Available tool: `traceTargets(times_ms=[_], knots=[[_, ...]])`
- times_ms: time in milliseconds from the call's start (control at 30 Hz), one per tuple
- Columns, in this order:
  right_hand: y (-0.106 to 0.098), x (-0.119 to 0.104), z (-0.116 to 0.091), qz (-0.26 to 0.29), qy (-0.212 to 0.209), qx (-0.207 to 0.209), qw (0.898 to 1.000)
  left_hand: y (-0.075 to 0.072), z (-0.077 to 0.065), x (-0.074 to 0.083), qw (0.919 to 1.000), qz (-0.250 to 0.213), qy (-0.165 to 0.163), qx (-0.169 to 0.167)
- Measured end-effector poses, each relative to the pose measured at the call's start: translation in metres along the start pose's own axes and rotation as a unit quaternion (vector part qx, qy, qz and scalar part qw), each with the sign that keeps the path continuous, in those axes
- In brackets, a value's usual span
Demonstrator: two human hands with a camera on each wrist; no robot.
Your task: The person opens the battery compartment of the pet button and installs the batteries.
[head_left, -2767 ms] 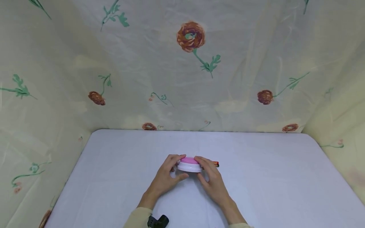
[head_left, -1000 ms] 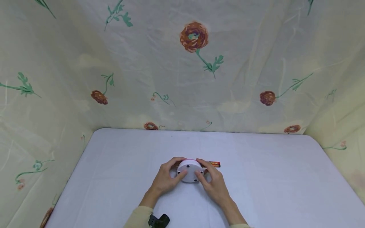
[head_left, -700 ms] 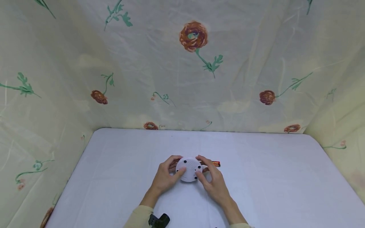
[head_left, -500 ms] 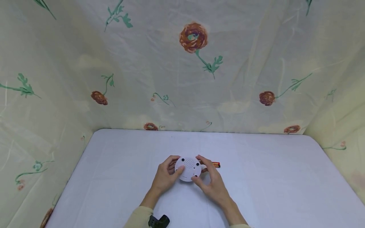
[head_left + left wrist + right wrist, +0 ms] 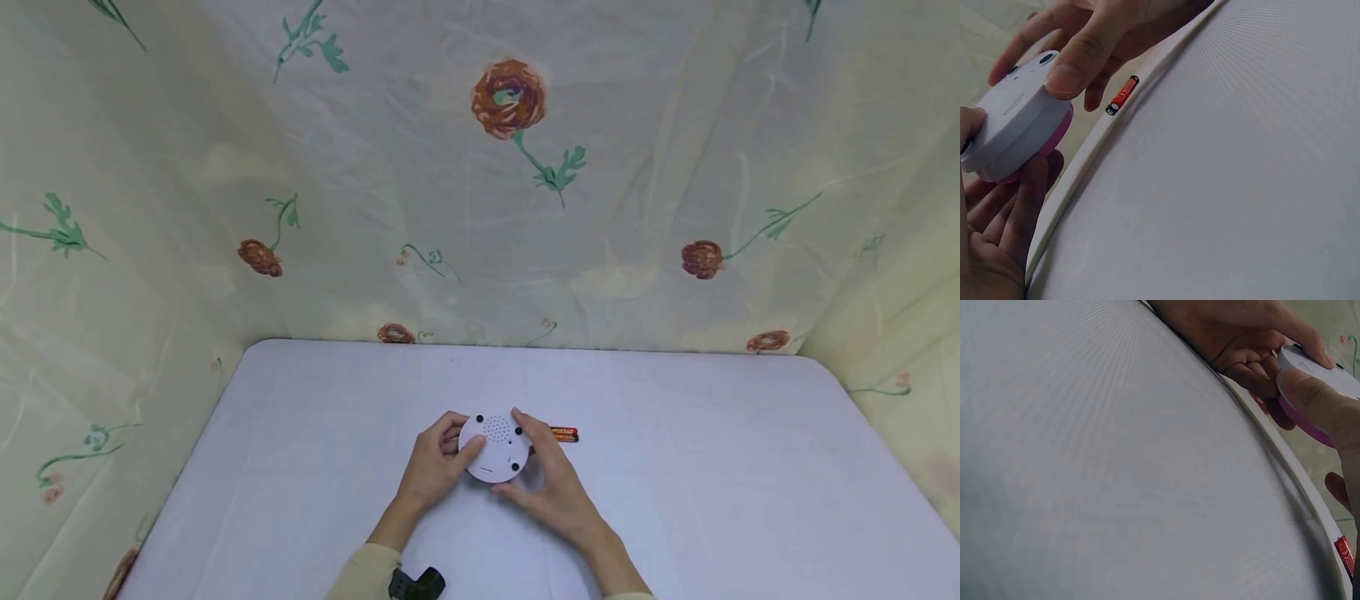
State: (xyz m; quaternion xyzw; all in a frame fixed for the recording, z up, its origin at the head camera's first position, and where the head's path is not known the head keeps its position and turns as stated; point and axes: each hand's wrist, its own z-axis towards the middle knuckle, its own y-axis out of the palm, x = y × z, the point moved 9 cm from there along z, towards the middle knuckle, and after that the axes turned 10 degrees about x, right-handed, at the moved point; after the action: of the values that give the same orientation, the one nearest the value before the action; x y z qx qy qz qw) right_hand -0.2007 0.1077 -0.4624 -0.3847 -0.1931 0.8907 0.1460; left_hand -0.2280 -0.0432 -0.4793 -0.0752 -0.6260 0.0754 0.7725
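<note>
A round white and pink sound button (image 5: 497,462) is held with its white underside up, showing a patch of speaker holes, black feet and small slots. My left hand (image 5: 437,467) grips its left side, thumb on the underside; in the left wrist view its fingers lie under the pink part (image 5: 1054,137). My right hand (image 5: 558,487) pinches the right side, thumb at the near edge and index finger at the upper right edge. Red and black batteries (image 5: 564,434) lie just beyond the right hand, partly hidden by it in the head view.
A white-covered table (image 5: 337,400) carries everything. Flower-patterned curtain (image 5: 615,167) hangs behind it and at both sides. A black device (image 5: 417,584) sits on the left wrist over the sleeve.
The sound button has been tipped from pink top up to underside facing the head camera. Lately the right thumb has slid from the underside down to the near edge.
</note>
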Motion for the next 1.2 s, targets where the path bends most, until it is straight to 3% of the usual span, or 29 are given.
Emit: traceTargets(times_ms=[133, 267, 500, 700, 833, 1200], knots=[[0.002, 0.001, -0.001, -0.003, 0.012, -0.006, 1.0, 0.003, 0.002, -0.016, 1.0, -0.005, -0.005, 0.001], [0.001, 0.004, -0.002, -0.008, 0.031, -0.015, 0.999, 0.006, 0.003, -0.015, 0.9997, -0.002, 0.017, -0.016], [0.002, 0.006, -0.004, 0.002, 0.057, -0.033, 0.998, 0.013, 0.0, -0.013, 0.993, 0.089, 0.045, -0.063], [0.001, 0.003, -0.004, 0.009, 0.073, -0.041, 0.996, 0.019, -0.003, -0.012, 0.989, 0.074, 0.057, -0.115], [0.004, 0.015, -0.009, 0.008, 0.124, -0.056, 0.991, 0.02, -0.005, -0.011, 0.9853, 0.084, 0.075, -0.129], [0.005, 0.014, -0.012, 0.012, 0.129, -0.058, 0.99, 0.016, -0.005, -0.014, 0.988, 0.089, 0.027, -0.123]])
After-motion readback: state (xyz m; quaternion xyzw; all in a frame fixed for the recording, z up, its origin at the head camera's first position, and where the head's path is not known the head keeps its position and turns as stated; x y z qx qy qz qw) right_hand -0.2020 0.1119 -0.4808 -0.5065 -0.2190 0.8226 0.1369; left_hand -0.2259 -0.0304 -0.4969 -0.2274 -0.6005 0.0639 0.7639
